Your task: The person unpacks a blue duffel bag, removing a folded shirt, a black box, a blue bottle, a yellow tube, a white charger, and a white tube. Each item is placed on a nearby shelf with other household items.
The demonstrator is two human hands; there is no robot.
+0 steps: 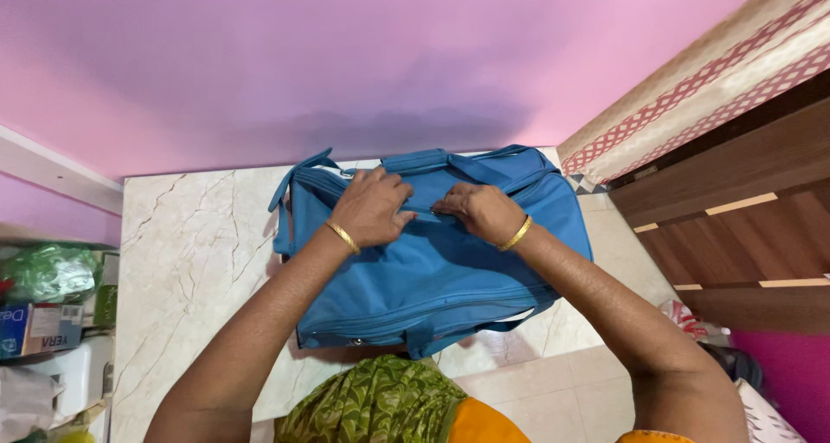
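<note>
A: What lies nearest the camera?

B: A green patterned garment [373,401], then two forearms reaching out over the pale marble floor [194,253].

A: And the blue duffel bag [432,270]?

B: It sits on that floor, close to the pink wall [346,63], with a wooden bed frame [735,227] to the right.

A: The hands?

B: The left hand [372,208], gold bangle [342,235] at the wrist, presses flat on the bag's top. The right hand [480,211] has its fingers curled, pinching the bag's top seam near the middle.
</note>
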